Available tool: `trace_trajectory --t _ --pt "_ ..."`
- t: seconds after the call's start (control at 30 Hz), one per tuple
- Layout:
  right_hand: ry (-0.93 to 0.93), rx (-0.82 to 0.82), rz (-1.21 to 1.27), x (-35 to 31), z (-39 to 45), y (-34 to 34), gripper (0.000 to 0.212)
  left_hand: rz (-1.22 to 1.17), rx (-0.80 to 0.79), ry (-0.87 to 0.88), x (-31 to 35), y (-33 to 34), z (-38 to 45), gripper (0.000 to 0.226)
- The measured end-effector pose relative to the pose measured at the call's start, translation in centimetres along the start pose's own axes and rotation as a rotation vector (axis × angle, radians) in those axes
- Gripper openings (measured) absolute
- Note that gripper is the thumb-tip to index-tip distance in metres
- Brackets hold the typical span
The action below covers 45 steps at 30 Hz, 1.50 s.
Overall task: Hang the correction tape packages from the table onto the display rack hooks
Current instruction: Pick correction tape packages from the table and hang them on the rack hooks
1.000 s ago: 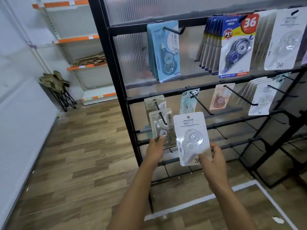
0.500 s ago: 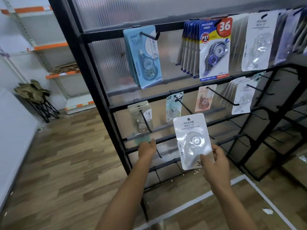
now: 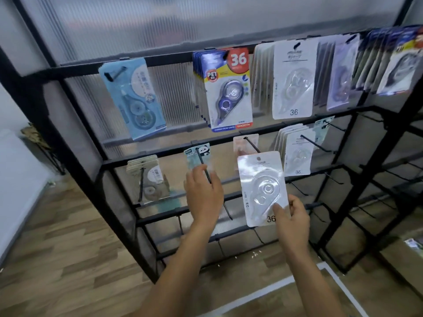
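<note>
Wood-plank floor (image 3: 57, 259) with a white tape line (image 3: 263, 291) (cornered at right), ribbed translucent panel (image 3: 160, 26) above.

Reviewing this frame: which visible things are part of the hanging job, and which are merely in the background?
Part of the job:
- white correction tape package, pinched at its lower corner by the right hand
- left hand, at a hook by the panda package
- black display rack

Background:
- folded stool by the wall
- wood floor
</note>
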State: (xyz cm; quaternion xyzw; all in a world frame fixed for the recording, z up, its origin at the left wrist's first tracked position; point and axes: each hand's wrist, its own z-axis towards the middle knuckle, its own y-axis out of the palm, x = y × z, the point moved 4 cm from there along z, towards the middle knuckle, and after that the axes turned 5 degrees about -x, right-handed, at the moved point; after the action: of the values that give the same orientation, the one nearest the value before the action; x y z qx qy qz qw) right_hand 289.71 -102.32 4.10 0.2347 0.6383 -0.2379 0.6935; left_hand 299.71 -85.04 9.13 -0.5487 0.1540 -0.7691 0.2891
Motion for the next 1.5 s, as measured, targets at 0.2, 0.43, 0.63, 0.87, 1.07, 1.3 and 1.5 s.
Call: trace_trajectory --t 0.2,0.43,0.63,0.87,1.07,1.3,1.5 --pt "-0.033 -0.005 0.034 -0.2 4.9 -5.7 0.025 0.220 0.042 0.231 6.7 5.6 -1.7 0.028" --pt "0.030 0.086 -0.019 1.4 9.6 -11.9 0.019 0.173 -0.134 0.516 13.1 13.4 -4.3 0.033" --pt "0.082 0.142 -0.044 2.9 12.1 -14.9 0.023 0.213 -0.442 0.538 14.9 18.5 -4.9 0.046" --pt "0.118 0.139 -0.102 4.5 14.1 -16.1 0.028 0.282 -0.494 0.549 15.0 21.8 -4.8 0.049" --pt "0.093 0.103 -0.234 5.1 16.0 -15.5 0.027 0.353 -0.516 0.526 14.5 23.2 -4.4 0.050" --pt "0.136 -0.025 -0.309 6.3 20.9 -11.9 0.022 0.500 -0.556 0.427 13.1 24.0 -2.0 0.058" --pt "0.211 -0.013 -0.301 7.5 23.8 -9.5 0.032 0.585 -0.558 0.337 11.3 23.8 -1.0 0.058"
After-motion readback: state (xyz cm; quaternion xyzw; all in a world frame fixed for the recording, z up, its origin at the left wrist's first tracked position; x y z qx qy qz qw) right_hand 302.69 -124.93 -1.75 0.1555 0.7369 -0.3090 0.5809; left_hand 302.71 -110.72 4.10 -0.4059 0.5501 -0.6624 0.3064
